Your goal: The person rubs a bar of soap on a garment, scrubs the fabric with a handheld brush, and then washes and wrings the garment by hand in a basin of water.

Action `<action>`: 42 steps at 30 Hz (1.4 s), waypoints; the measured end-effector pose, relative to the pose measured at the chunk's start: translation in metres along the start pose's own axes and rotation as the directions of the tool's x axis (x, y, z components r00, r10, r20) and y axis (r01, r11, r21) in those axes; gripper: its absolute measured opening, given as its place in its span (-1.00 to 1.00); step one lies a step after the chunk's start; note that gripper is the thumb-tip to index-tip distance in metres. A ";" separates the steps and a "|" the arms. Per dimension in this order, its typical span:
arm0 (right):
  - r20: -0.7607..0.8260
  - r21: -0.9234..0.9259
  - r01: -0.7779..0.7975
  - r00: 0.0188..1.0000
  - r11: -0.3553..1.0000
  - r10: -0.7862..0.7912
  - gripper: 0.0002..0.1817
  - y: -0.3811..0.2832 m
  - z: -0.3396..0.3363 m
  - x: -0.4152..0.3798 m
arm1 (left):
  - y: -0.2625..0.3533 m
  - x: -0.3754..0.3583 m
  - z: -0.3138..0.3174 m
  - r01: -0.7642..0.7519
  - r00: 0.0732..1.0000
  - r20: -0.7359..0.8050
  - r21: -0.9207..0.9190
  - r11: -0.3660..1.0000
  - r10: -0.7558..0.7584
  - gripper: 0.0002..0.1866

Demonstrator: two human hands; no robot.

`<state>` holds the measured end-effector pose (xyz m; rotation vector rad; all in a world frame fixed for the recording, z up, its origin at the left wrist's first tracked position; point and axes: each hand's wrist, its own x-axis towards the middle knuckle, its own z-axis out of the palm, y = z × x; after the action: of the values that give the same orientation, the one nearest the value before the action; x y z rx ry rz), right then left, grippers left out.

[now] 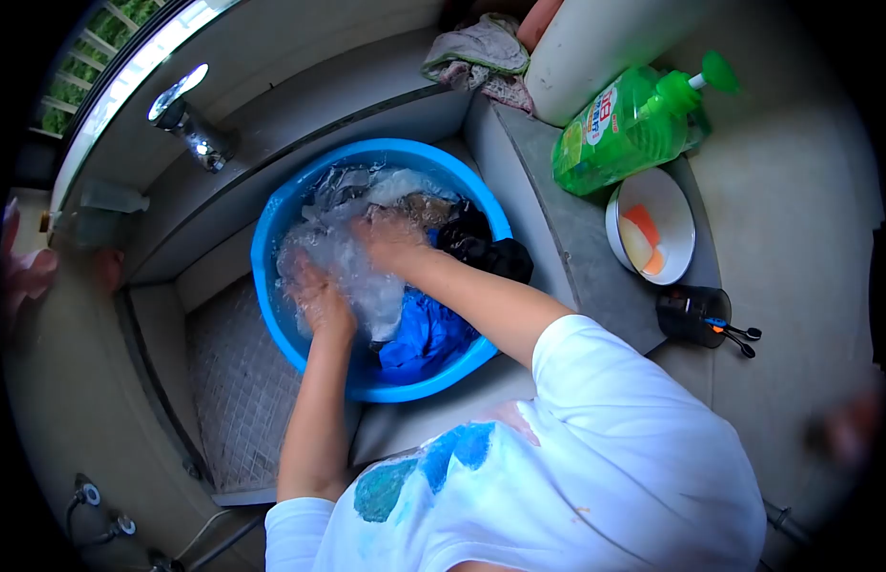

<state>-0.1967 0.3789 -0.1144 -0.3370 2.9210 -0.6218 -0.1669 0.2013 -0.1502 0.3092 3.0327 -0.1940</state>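
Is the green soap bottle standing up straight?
No, the green soap bottle lies tipped on its side on the grey ledge, its pump pointing right, beside the white bowl.

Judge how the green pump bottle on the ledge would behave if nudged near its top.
The green pump bottle is tall and narrow, so it would probably tip rather than slide. It looks mostly full, so likely heavy. Its smooth plastic may be slippery.
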 end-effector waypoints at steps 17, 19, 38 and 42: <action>-0.211 0.443 0.202 0.970 0.873 -0.117 -0.43 0.008 -0.066 -0.130 | -0.009 -0.084 -0.139 -0.150 0.961 -0.225 -0.911 0.384 -0.159 -0.60; -0.259 0.365 0.305 0.941 0.880 -0.218 -0.05 -0.018 -0.105 -0.125 | 0.001 -0.089 -0.171 -0.259 0.955 -0.293 -0.893 0.369 -0.039 -0.59; -0.195 0.667 0.353 0.933 0.656 -0.304 -0.56 -0.077 -0.141 -0.125 | -0.011 -0.105 -0.076 -0.351 0.905 -0.425 -0.774 0.527 -0.021 -0.12; -0.293 0.704 0.475 0.871 0.527 -0.394 -0.56 -0.100 -0.179 -0.114 | -0.019 -0.094 -0.094 -0.258 0.951 -0.302 -0.893 0.369 -0.066 -0.26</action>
<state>-0.1000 0.3866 0.0986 -0.9397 2.2995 -1.8997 -0.0860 0.1769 -0.0460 0.4071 2.7348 1.6847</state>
